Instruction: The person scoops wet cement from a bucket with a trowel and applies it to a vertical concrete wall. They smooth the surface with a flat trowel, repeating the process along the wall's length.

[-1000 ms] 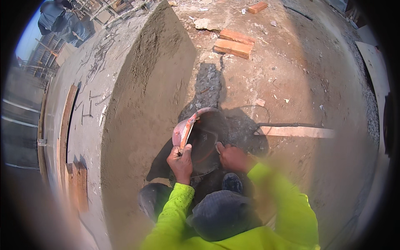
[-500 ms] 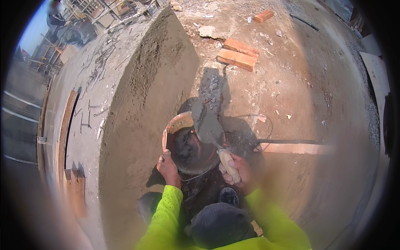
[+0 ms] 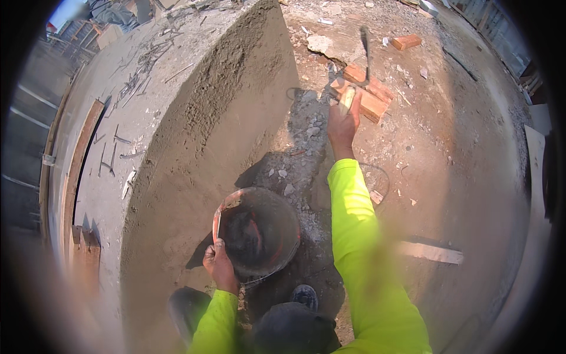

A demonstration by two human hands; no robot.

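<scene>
My left hand (image 3: pixel 220 266) is closed on the near-left rim of a round bucket (image 3: pixel 289 207). Grey residue and reddish streaks show on the inside of this bucket, which stands between my legs and the wall. With my arm stretched far forward, my right hand (image 3: pixel 343 128) grips the pale handle of a trowel (image 3: pixel 367 54). Its blade is seen nearly edge-on and a little blurred, so I cannot tell whether mortar is on it. The trowel is held over red bricks (image 3: pixel 372 106) on the ground. Beside the bucket rises a low wall (image 3: pixel 236 106), rough with mortar toward its top and smoother below.
Nails and bits of wire (image 3: pixel 138 74) lie on the ledge at left, near a long timber (image 3: pixel 82 156) and short wood blocks (image 3: pixel 86 253). Another red brick (image 3: pixel 405 41) sits farther off. A wood strip (image 3: pixel 433 252) lies to the right. Rubble (image 3: pixel 312 121) runs along the wall's foot.
My right hand has swung the trowel forward from above the bucket, where its blade carried mortar, out over the bricks. My left hand stays on the rim. The view has shifted.
</scene>
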